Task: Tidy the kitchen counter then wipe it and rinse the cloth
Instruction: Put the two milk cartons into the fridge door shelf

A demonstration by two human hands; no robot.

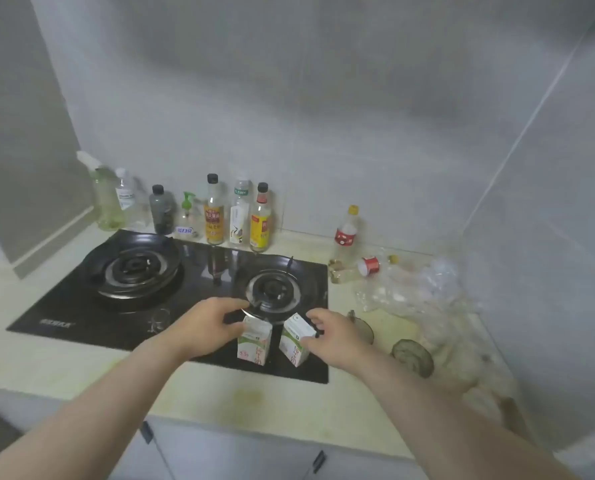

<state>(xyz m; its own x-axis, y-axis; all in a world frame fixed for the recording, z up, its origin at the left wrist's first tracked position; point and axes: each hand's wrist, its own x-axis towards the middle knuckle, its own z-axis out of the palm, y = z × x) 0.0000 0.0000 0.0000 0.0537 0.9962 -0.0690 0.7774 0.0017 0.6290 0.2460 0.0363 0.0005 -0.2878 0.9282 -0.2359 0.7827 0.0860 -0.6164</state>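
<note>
1. Upright left carton (254,341) on the black stove (81,306), at its front right corner and just in front of the right burner (273,289). Long axis vertical, folded top pointing up.
2. Tilted right carton (296,344) just beside it, with a narrow gap between the two. Long axis tipped off vertical, top end leaning away toward the burner. Unclear whether lifted or resting on the stove.
3. Left hand (209,327) gripping the upper part of the left carton, fingers and thumb curled round it.
4. Right hand (327,332) pinching the top end of the right carton between thumb and fingertips.
5. Pale counter (64,368) on all sides of the stove, with yellowish staining near the front edge.
6. Row of bottles (216,216) upright along the back wall behind the stove, long axes vertical.
7. Red-labelled bottle (346,233) upright on the counter to the right of the stove.
8. Fallen bottle (353,270) just in front of it, on its side, long axis roughly left to right.
9. Clear plastic wrapping (417,289) crumpled on the counter further right.
10. Round dark item (412,356) at the right front of the counter, too blurred to identify.
</note>
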